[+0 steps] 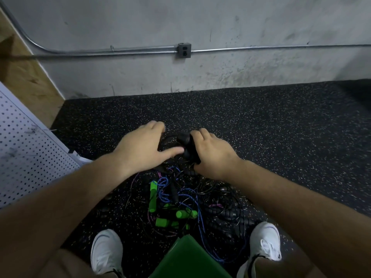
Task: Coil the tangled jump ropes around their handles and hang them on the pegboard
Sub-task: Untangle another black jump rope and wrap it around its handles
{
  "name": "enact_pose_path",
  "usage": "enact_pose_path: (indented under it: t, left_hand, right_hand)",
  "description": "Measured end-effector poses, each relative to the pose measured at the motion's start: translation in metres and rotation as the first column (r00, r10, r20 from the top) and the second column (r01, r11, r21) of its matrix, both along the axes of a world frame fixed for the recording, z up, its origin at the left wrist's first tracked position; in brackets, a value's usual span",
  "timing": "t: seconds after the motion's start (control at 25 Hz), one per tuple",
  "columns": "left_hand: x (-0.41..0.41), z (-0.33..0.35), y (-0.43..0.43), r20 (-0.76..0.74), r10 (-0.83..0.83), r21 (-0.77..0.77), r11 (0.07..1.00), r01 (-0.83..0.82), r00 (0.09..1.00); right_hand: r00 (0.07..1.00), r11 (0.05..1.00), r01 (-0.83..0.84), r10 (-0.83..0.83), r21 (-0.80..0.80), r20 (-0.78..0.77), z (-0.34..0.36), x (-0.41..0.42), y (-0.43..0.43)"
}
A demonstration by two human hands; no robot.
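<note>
Right hand (pixel 212 155) curled round black handles (pixel 185 146), left hand (pixel 140 147) splayed beside them, tangled ropes (pixel 180 197) below

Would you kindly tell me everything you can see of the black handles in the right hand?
The black handles look like two dark, matte, rounded grips, perhaps foam or rubber, held side by side above the floor. The right hand curls round them from the right, and the thumb of the left hand reaches their left side. A thin black cord loops leftward from them under that hand. Their lower ends are hidden.
</note>
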State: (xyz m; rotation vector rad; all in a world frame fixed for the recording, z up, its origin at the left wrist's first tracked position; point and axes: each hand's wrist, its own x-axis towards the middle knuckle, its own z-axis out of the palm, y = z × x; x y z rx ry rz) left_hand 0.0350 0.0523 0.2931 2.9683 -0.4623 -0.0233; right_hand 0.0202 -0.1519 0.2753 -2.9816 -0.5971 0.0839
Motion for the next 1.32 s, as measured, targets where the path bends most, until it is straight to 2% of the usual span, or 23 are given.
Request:
enact_pose_path:
  t: [0.08, 0.16, 0.24, 0.36, 0.44, 0.72, 0.84, 0.96, 1.08, 1.16, 1.24, 1.28, 1.32]
  left_hand:
    - [-0.004, -0.006, -0.001, -0.026, -0.239, -0.063, 0.97, 0.237, 0.971]
    - [-0.004, -0.021, -0.01, -0.018, -0.31, -0.083, 0.948, 0.307, 0.951]
    - [0.0, -0.027, -0.013, 0.042, -0.26, -0.118, 0.957, 0.263, 0.965]
    - [0.006, -0.024, -0.008, 0.076, -0.175, -0.136, 0.973, 0.184, 0.982]
    - [0.009, -0.022, -0.003, 0.084, -0.122, -0.161, 0.978, 0.134, 0.989]
    - [0.01, -0.021, 0.007, 0.075, -0.041, -0.111, 0.993, 0.049, 0.996]
    - [0.011, -0.024, 0.007, 0.157, -0.154, 0.013, 0.988, 0.154, 0.975]
    - [0.007, -0.028, 0.008, 0.247, -0.304, 0.032, 0.951, 0.306, 0.92]
    - [0.011, -0.03, 0.01, 0.347, -0.35, 0.11, 0.936, 0.333, 0.87]
    - [0.016, -0.029, 0.012, 0.355, -0.389, 0.133, 0.921, 0.366, 0.85]
    - [0.022, -0.023, 0.019, 0.329, -0.38, 0.113, 0.925, 0.364, 0.864]
    - [0.024, -0.019, 0.022, 0.297, -0.342, 0.075, 0.939, 0.335, 0.892]
    - [0.026, -0.015, 0.025, 0.26, -0.292, 0.023, 0.955, 0.296, 0.92]
  right_hand:
    - [0.997, 0.996, -0.077, 0.078, -0.038, 0.026, 0.001, 0.002, 0.003]
    - [0.991, 0.991, -0.127, 0.129, -0.05, 0.043, 0.002, 0.003, 0.01]
    - [0.99, 0.99, -0.125, 0.128, -0.059, 0.053, 0.004, 0.003, 0.015]
    - [0.993, 0.997, -0.017, 0.026, -0.08, 0.114, 0.006, 0.008, 0.015]
    - [0.991, 0.999, 0.042, -0.038, -0.03, 0.127, 0.006, 0.01, 0.015]
    - [0.993, 0.988, -0.035, 0.018, 0.148, 0.116, -0.001, 0.013, 0.015]
    - [0.988, 0.985, -0.044, 0.017, 0.168, 0.154, -0.006, 0.012, 0.015]
    - [0.982, 0.97, -0.067, 0.024, 0.233, 0.185, -0.005, 0.012, 0.017]
    - [0.97, 0.951, -0.099, 0.026, 0.294, 0.24, 0.0, 0.009, 0.014]
    - [0.987, 0.881, -0.032, -0.048, 0.471, 0.156, -0.002, 0.01, 0.01]
    - [0.989, 0.72, 0.144, -0.126, 0.679, -0.076, -0.008, 0.017, 0.0]
    - [0.969, 0.657, 0.245, -0.143, 0.713, -0.201, -0.014, 0.02, -0.004]
    - [0.942, 0.658, 0.32, -0.148, 0.682, -0.3, -0.022, 0.024, -0.005]
